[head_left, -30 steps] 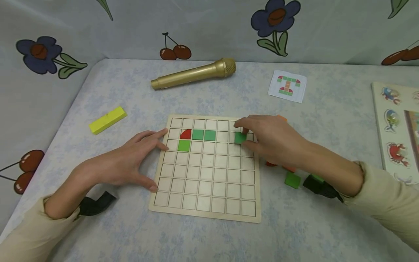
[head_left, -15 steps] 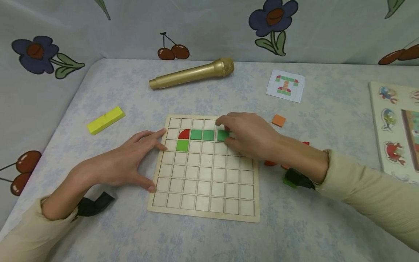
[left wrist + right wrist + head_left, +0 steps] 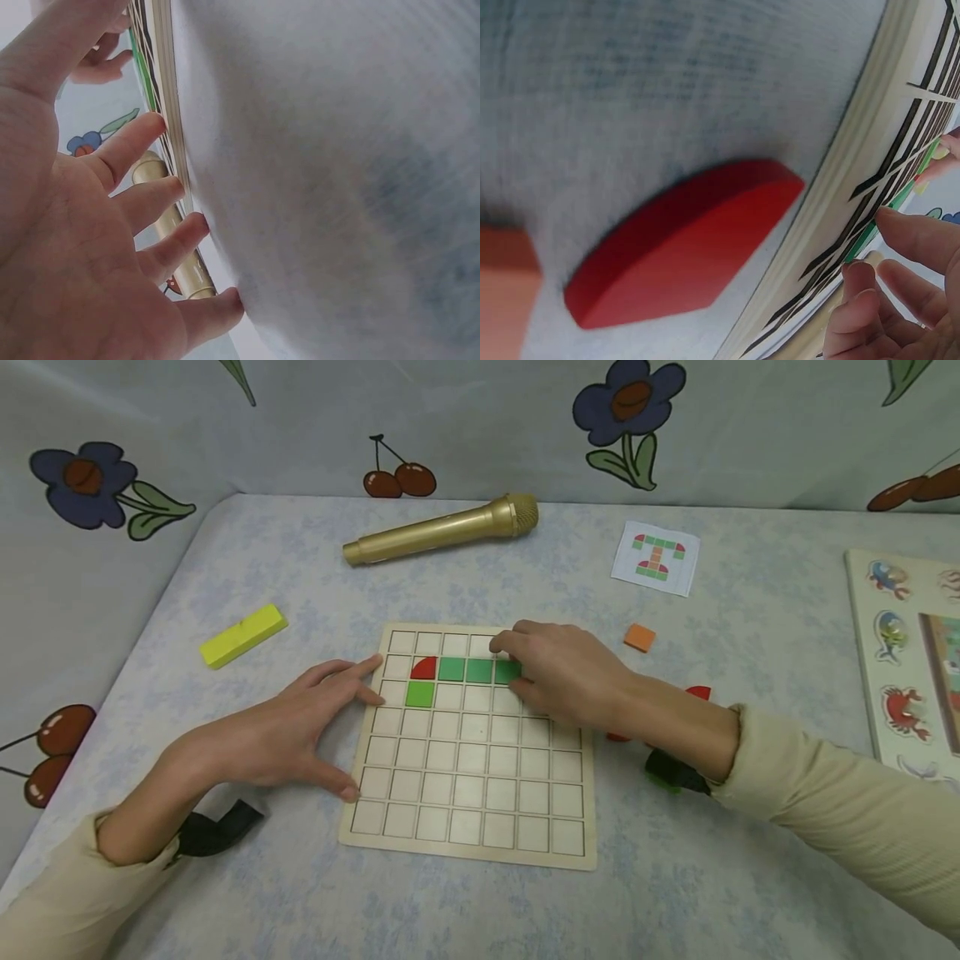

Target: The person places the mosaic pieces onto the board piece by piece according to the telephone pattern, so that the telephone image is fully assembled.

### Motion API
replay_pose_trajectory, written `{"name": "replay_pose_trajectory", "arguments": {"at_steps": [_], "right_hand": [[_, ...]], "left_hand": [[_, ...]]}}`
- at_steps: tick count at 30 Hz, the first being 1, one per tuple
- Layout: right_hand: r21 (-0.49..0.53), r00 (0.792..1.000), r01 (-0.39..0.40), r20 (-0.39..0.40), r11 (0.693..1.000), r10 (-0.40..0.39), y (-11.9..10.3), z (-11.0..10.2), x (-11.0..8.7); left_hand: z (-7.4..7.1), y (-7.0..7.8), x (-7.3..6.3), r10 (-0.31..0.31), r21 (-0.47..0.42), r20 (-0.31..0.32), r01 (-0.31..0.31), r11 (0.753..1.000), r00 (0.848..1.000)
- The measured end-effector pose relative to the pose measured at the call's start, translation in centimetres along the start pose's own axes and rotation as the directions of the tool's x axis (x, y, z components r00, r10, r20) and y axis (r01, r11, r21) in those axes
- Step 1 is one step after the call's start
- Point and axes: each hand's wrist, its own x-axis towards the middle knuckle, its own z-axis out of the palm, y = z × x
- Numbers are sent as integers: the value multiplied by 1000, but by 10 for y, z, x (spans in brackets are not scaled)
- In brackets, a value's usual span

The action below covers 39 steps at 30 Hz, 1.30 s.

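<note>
A square wooden grid board [image 3: 470, 758] lies on the table. My left hand [image 3: 281, 735] rests along its left edge, fingers spread and fingertips at the rim. My right hand [image 3: 570, 672] pinches a green square tile [image 3: 507, 672] between thumb and fingers in the second row. That tile sits in line with two other green tiles, the nearer one being a middle green tile [image 3: 480, 671]. A red quarter-circle piece [image 3: 424, 668] ends the line on the left, with a lighter green tile [image 3: 420, 694] below it. In the right wrist view, thumb and fingertip meet the green tile's [image 3: 861, 238] edges.
Right of the board lie an orange tile [image 3: 640, 637], a red piece [image 3: 698, 692] and other pieces partly hidden by my forearm. Behind are a gold microphone [image 3: 442, 533] and a pattern card [image 3: 656, 558]. A yellow block [image 3: 243, 636] lies left, a sticker-like picture board [image 3: 892, 643] right.
My right hand has moved left across the board with the green tile, bringing it beside the other two green tiles. The orange tile has come into view. My left hand stays in place.
</note>
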Motion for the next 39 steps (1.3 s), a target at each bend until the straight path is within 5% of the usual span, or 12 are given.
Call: {"name": "replay_pose_trajectory", "arguments": {"at_steps": [19,39], "right_hand": [[45,999,26,-21,999,-25,10,-5,-12],[17,978,-187,-89,982,188,77,-30,-99]], "left_hand": [[0,0,0,1,-2,-4,-1,1000,1000],[0,1,1,-6,18,-2,6,1000,1000]]}}
